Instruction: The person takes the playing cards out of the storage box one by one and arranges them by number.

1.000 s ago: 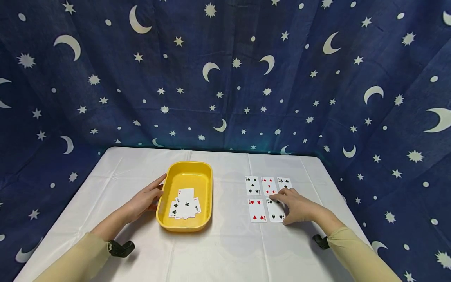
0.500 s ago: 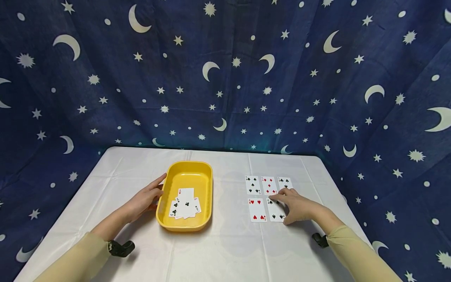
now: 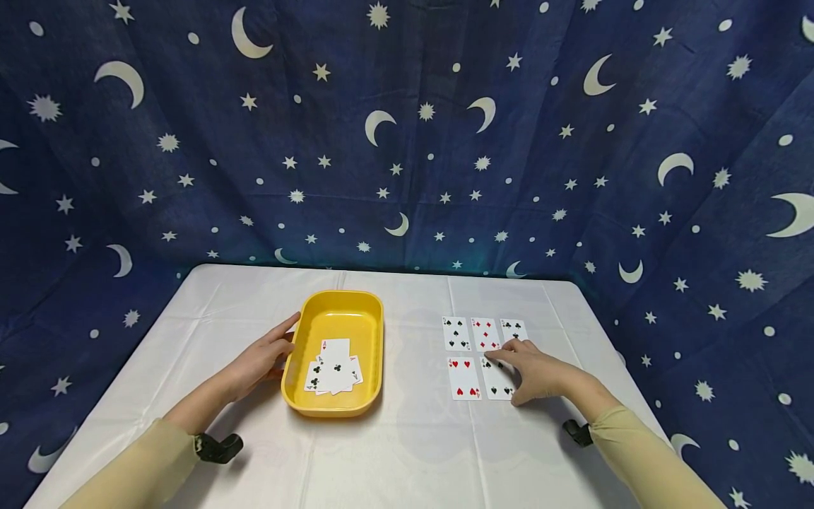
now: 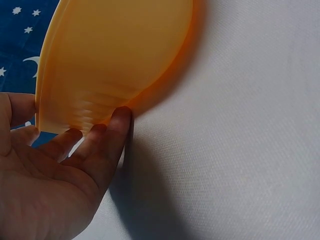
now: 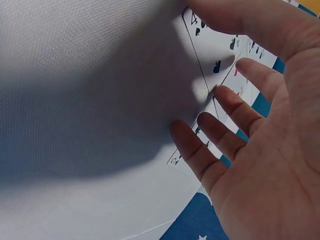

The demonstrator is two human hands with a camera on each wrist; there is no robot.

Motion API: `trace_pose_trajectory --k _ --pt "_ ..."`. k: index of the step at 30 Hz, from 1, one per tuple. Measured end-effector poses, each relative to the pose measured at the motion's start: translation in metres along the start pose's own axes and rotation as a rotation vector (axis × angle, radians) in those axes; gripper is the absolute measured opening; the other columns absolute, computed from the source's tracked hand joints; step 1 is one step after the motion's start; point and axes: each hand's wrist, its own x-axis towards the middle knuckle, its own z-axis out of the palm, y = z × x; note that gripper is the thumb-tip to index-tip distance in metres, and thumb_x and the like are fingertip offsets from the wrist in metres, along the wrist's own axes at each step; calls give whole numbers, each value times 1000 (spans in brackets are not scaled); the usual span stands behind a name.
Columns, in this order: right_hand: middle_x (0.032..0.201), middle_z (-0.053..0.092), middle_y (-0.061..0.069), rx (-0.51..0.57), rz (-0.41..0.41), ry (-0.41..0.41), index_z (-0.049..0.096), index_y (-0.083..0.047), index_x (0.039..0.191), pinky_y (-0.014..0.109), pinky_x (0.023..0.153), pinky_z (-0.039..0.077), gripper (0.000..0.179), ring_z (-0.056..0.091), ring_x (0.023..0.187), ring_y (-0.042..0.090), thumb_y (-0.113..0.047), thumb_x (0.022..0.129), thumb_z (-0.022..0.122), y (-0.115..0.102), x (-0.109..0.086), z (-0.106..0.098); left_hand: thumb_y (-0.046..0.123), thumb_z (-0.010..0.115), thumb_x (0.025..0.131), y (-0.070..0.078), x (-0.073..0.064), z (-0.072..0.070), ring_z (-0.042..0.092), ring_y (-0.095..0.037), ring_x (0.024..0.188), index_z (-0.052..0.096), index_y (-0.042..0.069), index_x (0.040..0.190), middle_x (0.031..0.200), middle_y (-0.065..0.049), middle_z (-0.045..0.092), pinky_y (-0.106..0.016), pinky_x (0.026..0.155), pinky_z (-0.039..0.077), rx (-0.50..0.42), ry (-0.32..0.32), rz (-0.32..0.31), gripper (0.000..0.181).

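My left hand (image 3: pixel 256 365) touches the outer left wall of a yellow tray (image 3: pixel 335 404) with its fingertips. The left wrist view shows those fingers (image 4: pixel 107 145) fairly straight against the tray wall (image 4: pixel 120 45). Inside the tray lie several overlapping playing cards (image 3: pixel 335 375). My right hand (image 3: pixel 540 372) spans a four of spades (image 3: pixel 497 382), its thumb near the card's near right corner and fingertips by the far edge. In the right wrist view, the four of spades (image 5: pixel 210 47) lies flat between the thumb (image 5: pixel 240 20) and the loosely spread fingers.
Left of the four of spades lies a four of hearts (image 3: pixel 464 379). Behind are a five of spades (image 3: pixel 456 334), a five of diamonds (image 3: pixel 485 334) and a partly covered club card (image 3: pixel 512 328). A white cloth covers the table (image 3: pixel 407 452); a star-patterned curtain (image 3: pixel 432 212) hangs behind.
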Motion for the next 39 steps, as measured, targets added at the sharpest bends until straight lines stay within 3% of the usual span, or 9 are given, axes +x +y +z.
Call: trace_pose_trajectory --k 17,26,39 --pt "140 48 6 -4 -31 94 50 -17 152 49 99 45 85 42 128 27 -20 73 83 -13 3 -11 18 42 104 1 0 1 45 -38 139 11 29 166 165 -21 25 -47 104 49 11 7 -2 70" --pt "147 46 4 -21 -103 169 45 -22 156 52 103 44 85 40 135 27 -31 81 82 -35 23 -21 17 42 104 2 -1 2 44 -38 138 12 30 166 165 -21 24 -47 103 49 3 16 -12 70" --pt "153 44 -4 -29 -201 154 40 -29 158 50 109 39 82 36 140 20 -38 87 79 -87 61 -29 18 43 104 0 -1 2 44 -37 138 13 32 166 166 -20 23 -47 103 49 -15 18 -11 71"
